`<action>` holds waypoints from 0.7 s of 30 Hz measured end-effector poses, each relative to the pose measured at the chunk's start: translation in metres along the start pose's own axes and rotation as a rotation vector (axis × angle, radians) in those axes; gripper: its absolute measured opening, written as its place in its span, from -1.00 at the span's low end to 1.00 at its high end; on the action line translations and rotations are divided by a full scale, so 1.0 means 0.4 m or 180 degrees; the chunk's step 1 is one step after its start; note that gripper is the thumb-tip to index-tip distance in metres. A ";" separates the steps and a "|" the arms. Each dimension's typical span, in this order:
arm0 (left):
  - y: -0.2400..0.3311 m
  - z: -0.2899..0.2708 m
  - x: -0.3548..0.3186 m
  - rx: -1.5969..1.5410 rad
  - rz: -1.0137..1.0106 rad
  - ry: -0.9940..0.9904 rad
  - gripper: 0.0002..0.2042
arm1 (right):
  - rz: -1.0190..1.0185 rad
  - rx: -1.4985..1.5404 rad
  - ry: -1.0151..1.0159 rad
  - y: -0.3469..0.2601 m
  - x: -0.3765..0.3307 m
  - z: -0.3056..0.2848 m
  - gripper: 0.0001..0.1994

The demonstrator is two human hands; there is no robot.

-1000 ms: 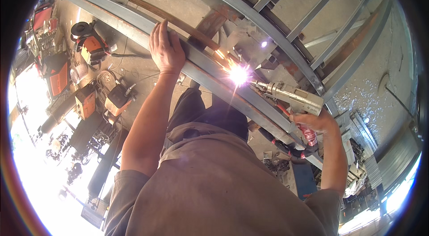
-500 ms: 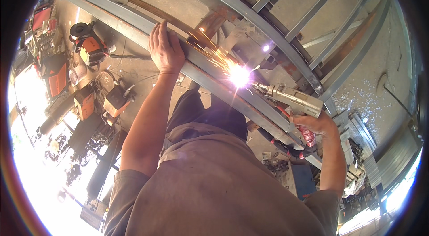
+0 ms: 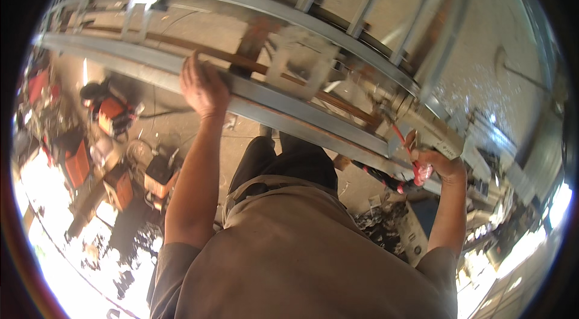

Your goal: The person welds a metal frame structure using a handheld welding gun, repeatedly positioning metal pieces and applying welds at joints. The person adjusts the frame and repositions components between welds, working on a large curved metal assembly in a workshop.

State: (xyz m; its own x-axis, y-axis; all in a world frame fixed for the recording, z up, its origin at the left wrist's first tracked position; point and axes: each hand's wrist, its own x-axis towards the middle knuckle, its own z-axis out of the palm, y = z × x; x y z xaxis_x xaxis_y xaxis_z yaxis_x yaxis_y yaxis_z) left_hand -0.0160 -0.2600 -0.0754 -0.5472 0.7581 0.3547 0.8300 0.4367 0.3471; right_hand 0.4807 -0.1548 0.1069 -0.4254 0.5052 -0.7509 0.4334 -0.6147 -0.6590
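Observation:
My left hand [image 3: 205, 89] lies with stretched fingers across the top of a long grey steel beam [image 3: 289, 112], which runs from far left to near right in front of me. At the right, my right hand [image 3: 445, 165] is wrapped round the red-taped handle of a pistol-shaped welding gun [image 3: 433, 130]. Its metal nozzle points left and away, near the beam's right end, and no arc or sparks show. Motion blurs the gun, so I cannot tell whether its tip touches anything. A dark hose with red bands [image 3: 380, 179] hangs below the handle.
Beyond the beam stands a barred steel frame [image 3: 241, 0], with a flat pale plate [image 3: 300, 62] between the two. Orange-and-black machines [image 3: 113, 115] and cables crowd the floor at left. A blue-topped box [image 3: 416, 225] and scrap lie at lower right.
The bright arc and sparks have gone out. My right hand has carried the welding gun right, away from the weld spot. My left hand stays on the beam while the view has shifted.

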 end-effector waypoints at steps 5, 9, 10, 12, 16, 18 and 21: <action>-0.009 0.012 -0.004 0.0047 0.0006 0.0014 -0.61 | -0.0824 0.0294 0.1255 0.016 -0.191 0.064 -0.66; -0.027 0.030 -0.008 -0.0034 0.0029 0.0003 -0.58 | -0.1439 0.0590 0.2225 0.032 -0.363 0.184 -0.67; -0.035 0.033 -0.007 -0.0098 0.0121 0.0080 -0.56 | -0.1518 0.0514 0.2398 0.045 -0.409 0.219 -0.67; -0.048 0.035 -0.002 0.0035 0.0108 -0.0174 -0.48 | -0.1687 0.0379 0.2801 0.076 -0.503 0.284 -0.67; -0.036 -0.010 -0.013 -0.0262 0.0377 -0.0394 -0.45 | -0.1638 0.0430 0.3478 0.167 -0.668 0.394 -0.67; 0.023 -0.050 -0.043 -0.0535 0.0071 -0.0740 -0.45 | -0.1831 0.0830 0.3580 0.219 -0.719 0.442 -0.67; 0.199 -0.106 -0.200 -0.1700 0.1170 -0.1230 -0.65 | -0.2037 0.1291 0.3675 0.299 -0.755 0.494 -0.62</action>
State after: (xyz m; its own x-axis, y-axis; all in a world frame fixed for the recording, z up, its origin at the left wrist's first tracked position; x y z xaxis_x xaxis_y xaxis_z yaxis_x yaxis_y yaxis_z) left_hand 0.0890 -0.3065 -0.0393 -0.0867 0.9685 0.2333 0.7326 -0.0967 0.6737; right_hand 0.5040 -0.5003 0.2632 0.5191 0.8522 -0.0652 0.0698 -0.1183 -0.9905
